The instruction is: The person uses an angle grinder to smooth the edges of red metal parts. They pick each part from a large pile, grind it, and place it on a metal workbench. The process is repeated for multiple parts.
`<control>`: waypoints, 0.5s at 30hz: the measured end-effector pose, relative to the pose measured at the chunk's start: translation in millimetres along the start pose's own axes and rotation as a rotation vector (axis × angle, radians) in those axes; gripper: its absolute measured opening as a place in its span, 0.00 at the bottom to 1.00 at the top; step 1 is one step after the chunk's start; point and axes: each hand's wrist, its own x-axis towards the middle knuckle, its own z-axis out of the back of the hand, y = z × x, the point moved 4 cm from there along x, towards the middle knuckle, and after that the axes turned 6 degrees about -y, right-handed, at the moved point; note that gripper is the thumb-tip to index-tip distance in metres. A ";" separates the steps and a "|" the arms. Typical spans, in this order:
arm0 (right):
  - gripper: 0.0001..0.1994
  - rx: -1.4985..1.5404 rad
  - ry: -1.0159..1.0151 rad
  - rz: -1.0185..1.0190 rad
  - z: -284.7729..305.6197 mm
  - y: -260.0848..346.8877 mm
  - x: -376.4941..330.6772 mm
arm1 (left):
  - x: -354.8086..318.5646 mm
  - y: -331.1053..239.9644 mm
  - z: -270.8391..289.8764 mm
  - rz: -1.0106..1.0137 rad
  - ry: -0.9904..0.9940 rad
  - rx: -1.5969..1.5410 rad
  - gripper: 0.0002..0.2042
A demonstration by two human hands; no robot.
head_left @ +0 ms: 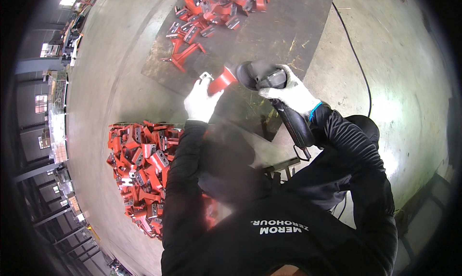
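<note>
My left hand (201, 100), in a white glove, is closed round a red metal bracket (222, 81) with a bare metal end sticking out past the fingers. My right hand (291, 91), also gloved in white with a blue cuff edge, grips the head of a black angle grinder (269, 77). The grinder's body (294, 124) hangs back toward my right forearm. Its round disc guard end faces the bracket's far end, close to it or touching; I cannot tell which. Both are held above a dark metal sheet (250, 105).
A heap of red brackets (211, 16) lies on the far part of the sheet. Another large pile of red brackets (144, 170) sits on the floor at my left. A black cable (356, 54) runs across the concrete floor (404, 69) on the right.
</note>
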 end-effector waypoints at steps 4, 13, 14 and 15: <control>0.45 0.073 0.032 0.001 2.2 -12.2 5.6 | 3.1 -8.7 -4.9 0.014 -0.070 -0.050 0.30; 0.45 0.011 0.031 -0.028 1.6 -0.4 0.2 | 4.3 -9.4 -4.6 0.042 -0.078 -0.092 0.30; 0.45 0.012 0.030 -0.025 1.0 5.8 -0.2 | 4.1 -11.0 -3.5 0.044 -0.080 -0.091 0.30; 0.46 0.013 0.030 -0.021 1.0 9.0 -0.2 | 4.1 -12.3 -2.4 0.045 -0.082 -0.089 0.30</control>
